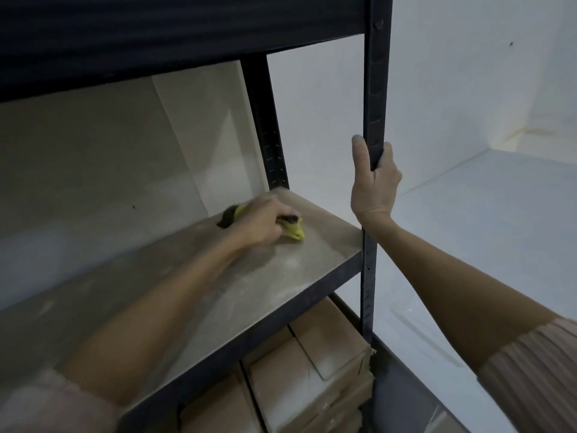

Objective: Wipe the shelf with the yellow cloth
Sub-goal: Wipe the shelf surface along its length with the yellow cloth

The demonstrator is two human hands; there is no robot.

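Note:
The shelf [312,248] is a dusty grey board in a dark metal rack, seen from above and in front. My left hand [262,218] reaches deep toward the board's back right corner, pressed down and shut on the yellow cloth [295,232], which has dark edging and pokes out on both sides of the fingers. The hand is blurred. My right hand [373,182] is wrapped around the rack's front right upright post [376,104] at about chest height above the board's front corner.
Another dark shelf [156,32] hangs low overhead. The rear upright [268,129] stands just behind the cloth. Cardboard boxes [312,370] fill the level below. White walls [468,89] close in behind and to the right.

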